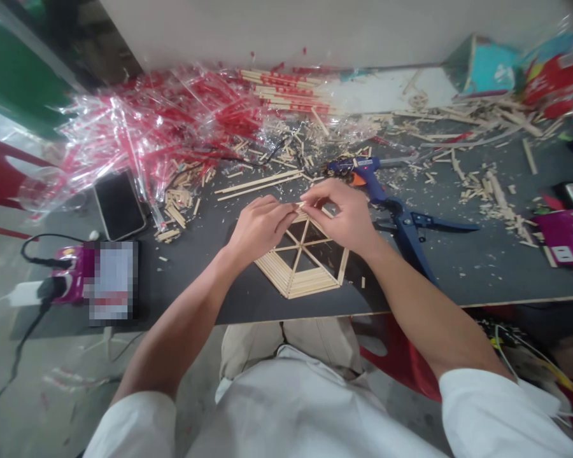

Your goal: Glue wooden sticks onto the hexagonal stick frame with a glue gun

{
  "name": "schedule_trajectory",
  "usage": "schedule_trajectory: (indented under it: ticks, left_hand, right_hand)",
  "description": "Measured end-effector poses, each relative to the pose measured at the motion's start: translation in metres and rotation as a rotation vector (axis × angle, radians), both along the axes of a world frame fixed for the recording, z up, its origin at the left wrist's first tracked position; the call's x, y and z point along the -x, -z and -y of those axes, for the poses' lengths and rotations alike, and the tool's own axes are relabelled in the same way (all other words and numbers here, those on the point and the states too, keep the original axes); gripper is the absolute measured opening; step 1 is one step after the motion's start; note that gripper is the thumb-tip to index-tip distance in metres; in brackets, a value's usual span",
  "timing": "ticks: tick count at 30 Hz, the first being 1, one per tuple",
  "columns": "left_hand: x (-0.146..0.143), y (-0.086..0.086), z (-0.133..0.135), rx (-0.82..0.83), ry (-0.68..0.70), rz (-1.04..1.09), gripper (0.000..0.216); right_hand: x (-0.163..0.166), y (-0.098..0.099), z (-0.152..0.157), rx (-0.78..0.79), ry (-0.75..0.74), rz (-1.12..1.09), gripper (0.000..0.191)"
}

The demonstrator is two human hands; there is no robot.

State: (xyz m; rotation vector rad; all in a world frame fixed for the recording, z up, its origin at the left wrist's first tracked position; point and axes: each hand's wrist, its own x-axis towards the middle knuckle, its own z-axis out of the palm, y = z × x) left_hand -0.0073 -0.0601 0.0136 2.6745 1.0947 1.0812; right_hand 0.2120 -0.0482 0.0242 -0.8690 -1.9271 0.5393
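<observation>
A spoked hexagonal frame of thin wooden sticks (314, 282) lies on the dark table in front of me, its near sides filled with rows of sticks. My left hand (261, 222) and my right hand (340, 213) meet over its far edge. Both pinch a short light wooden stick (300, 207) there, which the fingers largely cover. Just beyond my hands lie a blue hot glue gun (368, 175) and a few long loose sticks (260, 184). Blue-handled cutters (407, 232) rest right of my right forearm.
Crumpled clear-and-red wrappers (167, 121) heap at the back left, beside wrapped chopsticks (291, 89). Cut stick pieces (491, 191) litter the right side. A phone (119, 205), a screened device (112, 280) and a purple power strip (71, 273) lie left; another purple block (563, 236) is right.
</observation>
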Motion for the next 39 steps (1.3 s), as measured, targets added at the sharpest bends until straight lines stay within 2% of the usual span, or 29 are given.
schedule_trajectory:
  ticks: [5, 9, 13, 20, 24, 31, 39]
  left_hand:
    - [0.001, 0.002, 0.0, 0.036, -0.015, -0.022, 0.03]
    - [0.001, 0.0, 0.001, 0.07, -0.055, -0.047, 0.033]
    - [0.002, -0.003, 0.001, 0.053, -0.072, -0.068, 0.032]
    - [0.002, -0.004, 0.001, -0.025, -0.074, -0.115, 0.032]
    - [-0.001, -0.005, 0.003, -0.044, -0.092, -0.095, 0.032]
    - [-0.008, -0.002, 0.008, 0.092, -0.204, 0.002, 0.03]
    - [-0.01, 0.0, 0.005, 0.212, -0.26, 0.098, 0.022]
  right_hand:
    - [0.0, 0.001, 0.001, -0.057, 0.011, 0.01, 0.007]
    - [0.0, -0.003, 0.003, 0.037, 0.049, 0.037, 0.007]
    - [-0.001, -0.005, 0.004, 0.121, 0.013, 0.043, 0.011]
    - [0.003, 0.003, 0.0, 0.205, 0.001, -0.006, 0.025]
    - [0.006, 0.005, 0.0, 0.218, 0.023, -0.042, 0.02]
    - [0.01, 0.003, 0.004, 0.243, 0.025, -0.025, 0.014]
    - [0.013, 0.007, 0.004, 0.316, -0.063, -0.118, 0.014]
